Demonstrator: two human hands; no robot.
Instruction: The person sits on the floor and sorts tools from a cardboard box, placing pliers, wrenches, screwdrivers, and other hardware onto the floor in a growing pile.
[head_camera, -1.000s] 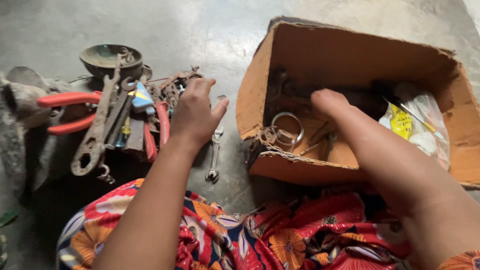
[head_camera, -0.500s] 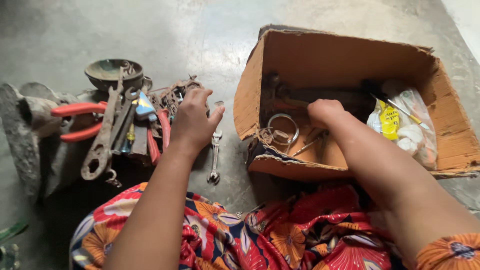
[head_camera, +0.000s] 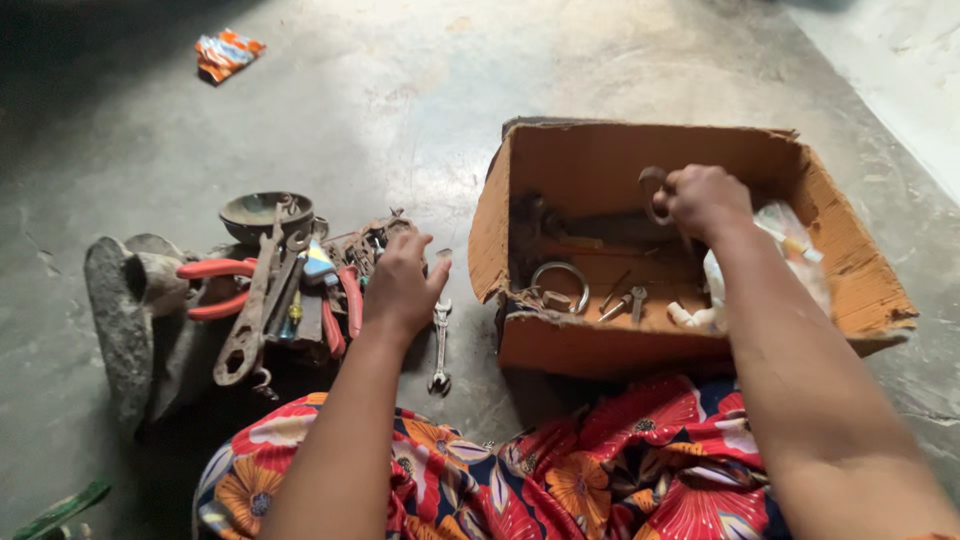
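A person in a red floral garment sits on the grey concrete floor (head_camera: 420, 90), a torn brown cardboard box (head_camera: 860, 290) open at the right and a heap of rusty hand tools (head_camera: 285, 290) at the left. The heap, with red-handled pliers (head_camera: 215, 285) and a long rusted wrench (head_camera: 250, 320), lies against a grey stone slab (head_camera: 120, 320), a dark metal bowl (head_camera: 262, 212) behind it. Inside the box, near its left wall, lies a steel ring (head_camera: 560, 285) among small bolts. The right hand (head_camera: 708, 200) is closed in a fist above the box interior, gripping a rusty ring-ended metal piece (head_camera: 655, 195); its looped end points left and up, and the rest is hidden in the fist, so its long axis cannot be told. The left hand (head_camera: 400, 285) rests loosely open on the heap's right edge, fingers spread. Just beside it on the floor lies a small silver spanner (head_camera: 440, 345), long axis running towards and away from the person.
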